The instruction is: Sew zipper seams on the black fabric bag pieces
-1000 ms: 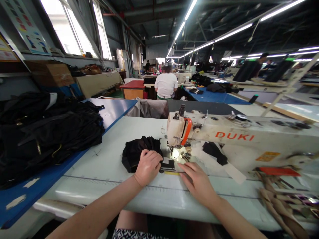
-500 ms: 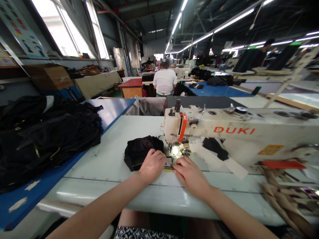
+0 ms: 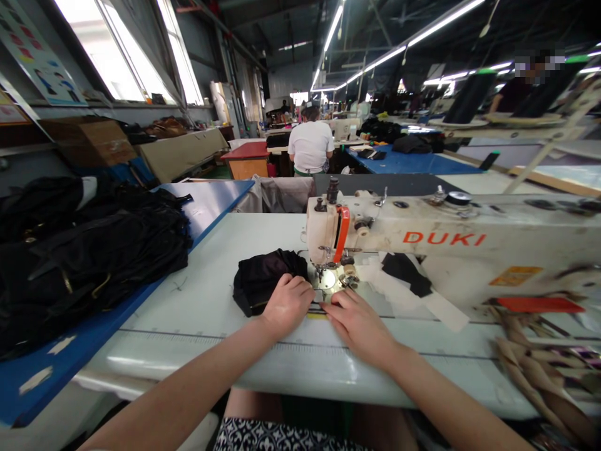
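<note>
A bunched black fabric piece [image 3: 263, 279] lies on the pale sewing table [image 3: 211, 300], just left of the needle of a white DUKI sewing machine [image 3: 422, 241]. My left hand [image 3: 287, 303] rests curled on the near right part of the fabric, pressing it down. My right hand [image 3: 357, 324] lies just in front of the lit needle plate [image 3: 330, 280], fingers together and pointing at the fabric's edge under the presser foot. The two hands nearly touch.
A heap of black bags [image 3: 79, 250] sits on a blue table at left. Black and white cut pieces [image 3: 406, 275] lie under the machine arm; brown paper cones [image 3: 535, 369] at right. A person in a white shirt [image 3: 310, 147] sits ahead, back turned.
Both hands have slid forward towards the needle and closer together; the right hand moved left and up to the needle plate. The view has shifted slightly.
</note>
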`<state>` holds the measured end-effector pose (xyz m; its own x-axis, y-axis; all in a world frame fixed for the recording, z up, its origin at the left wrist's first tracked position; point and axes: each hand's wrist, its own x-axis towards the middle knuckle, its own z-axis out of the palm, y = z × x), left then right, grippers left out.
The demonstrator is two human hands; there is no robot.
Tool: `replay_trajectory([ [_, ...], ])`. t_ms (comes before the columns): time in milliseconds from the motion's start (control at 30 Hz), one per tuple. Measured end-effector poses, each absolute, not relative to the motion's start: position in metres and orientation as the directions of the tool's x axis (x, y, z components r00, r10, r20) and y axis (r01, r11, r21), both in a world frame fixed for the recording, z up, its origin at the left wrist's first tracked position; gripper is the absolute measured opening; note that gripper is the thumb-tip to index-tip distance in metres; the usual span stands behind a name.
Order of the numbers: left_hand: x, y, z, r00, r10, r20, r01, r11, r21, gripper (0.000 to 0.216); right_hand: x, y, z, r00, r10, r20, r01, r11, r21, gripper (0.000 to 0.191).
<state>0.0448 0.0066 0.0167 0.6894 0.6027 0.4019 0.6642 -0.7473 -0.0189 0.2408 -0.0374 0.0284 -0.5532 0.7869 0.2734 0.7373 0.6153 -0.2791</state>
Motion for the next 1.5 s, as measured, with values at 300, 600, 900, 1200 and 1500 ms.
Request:
replay_trajectory([
  [300,0.047,0.009,0.019,0.723,0.606,0.332,0.659,-0.749,-0.068,0.013,0.243,-0.037,0.024,-0.54,0.788,0.296,0.722,0.615,-0.318,0.022],
  [600,0.049,0.011,0.023,0.766,0.584,0.266,0.628,-0.769,-0.118,0.011,0.241,-0.025,0.022,-0.517,0.789,0.331,0.753,0.603,-0.263,0.022],
  [900,0.043,0.01,0.049,0.813,0.554,0.18,0.573,-0.816,-0.078,0.004,0.241,-0.02,0.023,-0.57,0.771,0.285,0.763,0.625,-0.164,0.022],
  [1200,0.04,0.013,0.03,0.836,0.499,0.229,0.536,-0.832,-0.142,0.012,0.243,-0.016,0.023,-0.584,0.749,0.314,0.732,0.653,-0.197,0.023],
  [1500,0.045,0.031,0.018,0.819,0.512,0.259,0.554,-0.822,-0.129,0.009,0.246,0.002,0.022,-0.583,0.758,0.293,0.754,0.639,-0.153,0.021],
])
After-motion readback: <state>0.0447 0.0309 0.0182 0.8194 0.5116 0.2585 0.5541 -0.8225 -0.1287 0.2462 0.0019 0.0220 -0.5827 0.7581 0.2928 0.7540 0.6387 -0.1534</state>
